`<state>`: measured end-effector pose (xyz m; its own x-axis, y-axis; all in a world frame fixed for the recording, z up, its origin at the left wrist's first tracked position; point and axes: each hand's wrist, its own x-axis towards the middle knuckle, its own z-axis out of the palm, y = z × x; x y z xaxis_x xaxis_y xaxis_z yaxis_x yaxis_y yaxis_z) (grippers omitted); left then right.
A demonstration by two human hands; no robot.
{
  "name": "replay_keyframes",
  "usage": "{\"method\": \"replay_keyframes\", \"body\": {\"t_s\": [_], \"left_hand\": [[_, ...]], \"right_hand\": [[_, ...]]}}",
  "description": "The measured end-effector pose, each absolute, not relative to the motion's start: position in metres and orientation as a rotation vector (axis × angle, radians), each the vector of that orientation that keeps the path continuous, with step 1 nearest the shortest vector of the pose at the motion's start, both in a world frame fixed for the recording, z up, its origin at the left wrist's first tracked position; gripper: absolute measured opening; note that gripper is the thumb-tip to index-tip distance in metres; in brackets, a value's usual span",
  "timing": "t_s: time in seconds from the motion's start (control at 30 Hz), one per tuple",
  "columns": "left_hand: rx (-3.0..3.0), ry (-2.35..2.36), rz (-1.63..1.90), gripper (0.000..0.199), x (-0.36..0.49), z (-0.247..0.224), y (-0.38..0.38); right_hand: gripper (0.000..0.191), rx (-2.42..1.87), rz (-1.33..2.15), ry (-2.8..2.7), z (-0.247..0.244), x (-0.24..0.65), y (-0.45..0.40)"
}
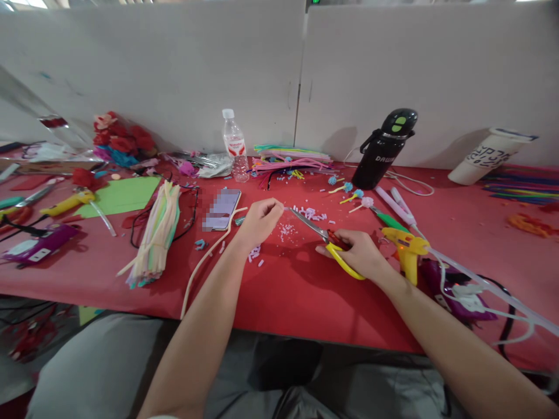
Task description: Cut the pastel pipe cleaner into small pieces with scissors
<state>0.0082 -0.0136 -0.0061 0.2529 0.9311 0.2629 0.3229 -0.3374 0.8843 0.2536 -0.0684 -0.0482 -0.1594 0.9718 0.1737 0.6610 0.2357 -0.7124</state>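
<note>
My left hand is closed in a pinch, with the tip of a small lilac piece just showing at its fingertips. My right hand grips scissors with yellow and red handles; their blades point left, close to that piece. Short lilac cut pieces lie behind the blades, and more lilac pieces are beside my left wrist. Fine pale clippings are scattered between my hands. A long cream fuzzy stem curves along my left forearm.
A phone and a bundle of pale stems lie left. Behind stand a plastic bottle and a leaning black flask. Small fuzzy flowers, a yellow glue gun and its cables are right. A white cup leans far right.
</note>
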Motion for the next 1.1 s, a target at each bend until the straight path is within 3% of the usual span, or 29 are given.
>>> {"method": "replay_keyframes", "body": {"t_s": [1.1], "left_hand": [[1.716,0.998,1.047,0.031,0.0085,-0.0073,-0.0136]], "right_hand": [[0.050,-1.465,0.609,-1.879,-0.0488,0.2533,-0.0673]]}}
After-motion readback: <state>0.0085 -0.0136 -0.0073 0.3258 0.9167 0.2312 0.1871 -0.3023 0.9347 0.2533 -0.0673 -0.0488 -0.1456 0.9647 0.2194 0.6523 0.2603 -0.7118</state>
